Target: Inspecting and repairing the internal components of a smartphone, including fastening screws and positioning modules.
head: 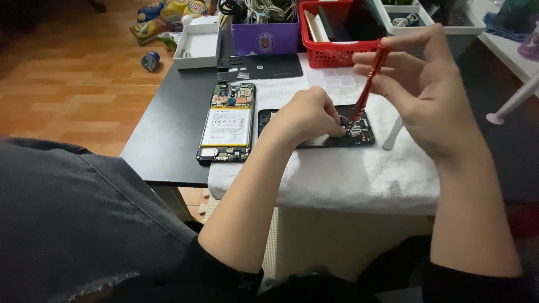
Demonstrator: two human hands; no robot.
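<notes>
The left hand (pixel 311 115) presses the black phone frame (pixel 314 130) onto the white towel (pixel 348 168) while the right hand (pixel 421 84) pinches the red screwdriver (pixel 368 84), best kept upright over the frame's screw.

Red screwdriver (pixel 369 84); white towel (pixel 359 174); purple box (pixel 265 38).

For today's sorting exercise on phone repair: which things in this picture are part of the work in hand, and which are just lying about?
In use:
right hand holding the red screwdriver
left hand steadying the dark phone part
white towel underneath

Lying about:
opened phone with battery
white box
purple basket
red basket
clear parts tray
</notes>
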